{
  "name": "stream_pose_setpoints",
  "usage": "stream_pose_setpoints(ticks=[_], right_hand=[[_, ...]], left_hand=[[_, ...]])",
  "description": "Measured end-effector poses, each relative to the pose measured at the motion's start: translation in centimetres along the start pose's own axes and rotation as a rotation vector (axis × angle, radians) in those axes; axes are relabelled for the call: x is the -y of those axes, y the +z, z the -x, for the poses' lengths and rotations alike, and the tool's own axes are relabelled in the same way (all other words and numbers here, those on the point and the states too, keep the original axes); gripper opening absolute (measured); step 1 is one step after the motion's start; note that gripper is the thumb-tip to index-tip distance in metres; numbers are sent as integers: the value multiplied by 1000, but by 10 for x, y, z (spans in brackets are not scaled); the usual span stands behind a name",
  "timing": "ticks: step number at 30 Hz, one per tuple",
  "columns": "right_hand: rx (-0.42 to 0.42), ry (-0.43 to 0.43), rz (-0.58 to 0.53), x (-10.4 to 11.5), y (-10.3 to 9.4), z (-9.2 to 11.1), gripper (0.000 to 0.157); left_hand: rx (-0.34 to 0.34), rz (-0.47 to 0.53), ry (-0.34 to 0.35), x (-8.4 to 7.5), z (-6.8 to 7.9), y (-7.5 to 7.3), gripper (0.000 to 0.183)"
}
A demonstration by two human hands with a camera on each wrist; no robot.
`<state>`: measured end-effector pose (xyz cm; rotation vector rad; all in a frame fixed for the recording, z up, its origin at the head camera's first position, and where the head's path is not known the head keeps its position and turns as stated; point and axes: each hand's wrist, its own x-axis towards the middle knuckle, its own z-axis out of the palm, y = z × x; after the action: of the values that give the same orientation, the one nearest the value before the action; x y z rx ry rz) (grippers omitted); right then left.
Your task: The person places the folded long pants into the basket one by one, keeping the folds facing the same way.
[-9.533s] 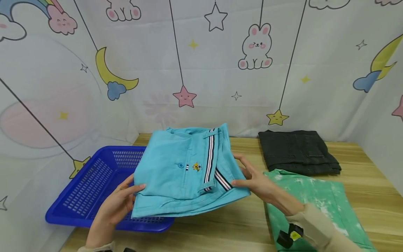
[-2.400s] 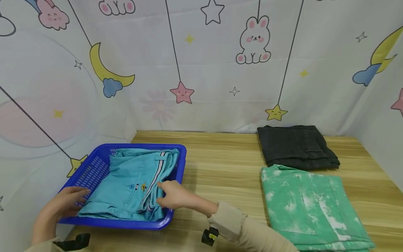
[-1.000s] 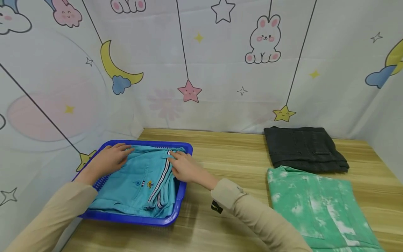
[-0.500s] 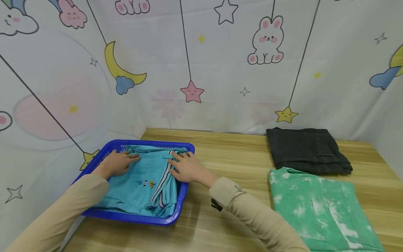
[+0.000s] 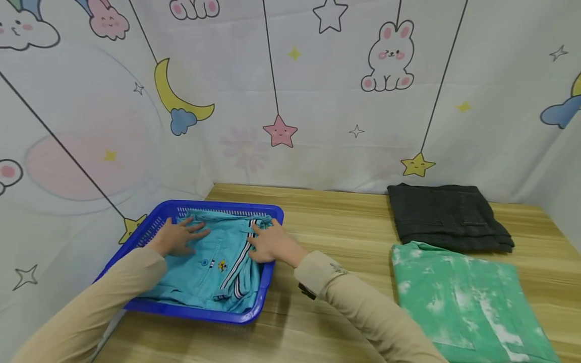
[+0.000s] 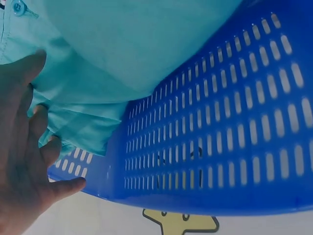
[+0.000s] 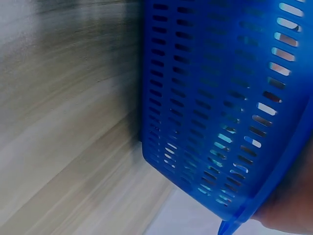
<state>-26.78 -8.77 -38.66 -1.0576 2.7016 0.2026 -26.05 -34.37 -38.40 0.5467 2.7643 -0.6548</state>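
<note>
Folded turquoise trousers (image 5: 199, 282) lie in a blue plastic basket (image 5: 181, 313), with a button, a small embroidered figure and striped trim facing up. On their far left part, my left hand (image 5: 174, 238) has its fingers spread; the left wrist view shows this hand (image 6: 24, 147) against the cloth beside the slotted basket wall (image 6: 220, 127). My right hand (image 5: 272, 243) reaches over the basket's right rim, its fingers touching the striped waistband (image 5: 245, 252). In the right wrist view the outer basket wall (image 7: 205, 98) hides most of that hand (image 7: 288, 205).
Folded black trousers (image 5: 447, 217) lie at the back right of the wooden table (image 5: 327, 222). In front of them is a folded green and white garment (image 5: 467, 302). A white printed curtain (image 5: 327, 101) stands behind the table and along its left side.
The turquoise trousers went from being held in both hands above the table into the basket. Both hands then moved to their far part. Lately the left hand has slid slightly right, its fingers spreading.
</note>
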Motion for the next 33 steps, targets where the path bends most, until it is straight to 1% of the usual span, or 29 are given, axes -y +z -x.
stream_pose_setpoints(ticks=[3,7,10,13,16,19,20,24,28,31,33], right_hand=[[54,6,22,3,-1,-1,47],[104,22,50,8,-2,-1,47],[132,32,68,10,-3,-1,48],[139,30,68,10,-3,-2,48],[108,22,45,8,-1,-2,46],[48,8,9,7,3,0,43],[29,0,-3,7,4,1,42],[-30,-45,-19,12,8,9,41],[-54,-89,-18,20,8,20,40],[-80,-124,-32,25,7,29,38],[-104,-147,-35,28,6,35,36]], left_hand=[[27,-16,1,-2,-1,1,66],[51,-37,3,-6,-2,1,67],[52,-46,8,-7,0,-1,65],[47,-55,4,-8,1,-4,63],[49,-49,-11,-7,3,-8,58],[77,6,-40,-7,6,-13,51],[97,28,-52,-6,8,-15,48],[147,137,-110,-3,19,-24,44],[148,240,-156,-1,33,-33,44],[151,319,-172,-1,45,-38,42],[154,363,-165,-3,52,-40,39]])
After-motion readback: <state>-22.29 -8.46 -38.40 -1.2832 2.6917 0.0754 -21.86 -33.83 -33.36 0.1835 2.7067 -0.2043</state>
